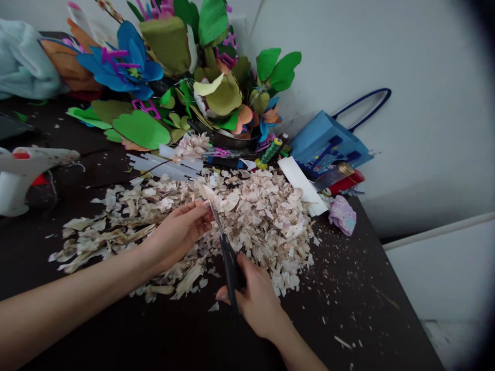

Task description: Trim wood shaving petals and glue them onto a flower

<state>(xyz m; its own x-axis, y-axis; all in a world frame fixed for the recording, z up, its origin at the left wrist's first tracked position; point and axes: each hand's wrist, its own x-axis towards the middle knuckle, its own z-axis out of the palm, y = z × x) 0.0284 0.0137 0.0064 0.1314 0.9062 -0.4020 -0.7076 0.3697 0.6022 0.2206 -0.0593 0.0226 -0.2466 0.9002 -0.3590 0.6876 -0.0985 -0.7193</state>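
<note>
My left hand [178, 236] pinches a thin, pale flake of dried husk or paper between thumb and fingers, right by the scissor tips. My right hand [255, 301] grips black-handled scissors [231, 265], their narrow metal blades [215, 218] pointing up and left towards that flake. Below and around both hands spreads a large heap of pale, shredded flakes [263, 226]. Longer, uncut strips [110, 233] lie to the left, under my left wrist's side of the heap.
A white hot glue gun [27, 178] lies at the left. Glue sticks [164, 167] sit behind the heap, before a mound of colourful foam-paper flowers and leaves [170, 67]. A blue bag [328, 139], green thread spool [271, 150] and crumpled lilac paper [342, 215] lie right, near the dark table's edge [386, 268].
</note>
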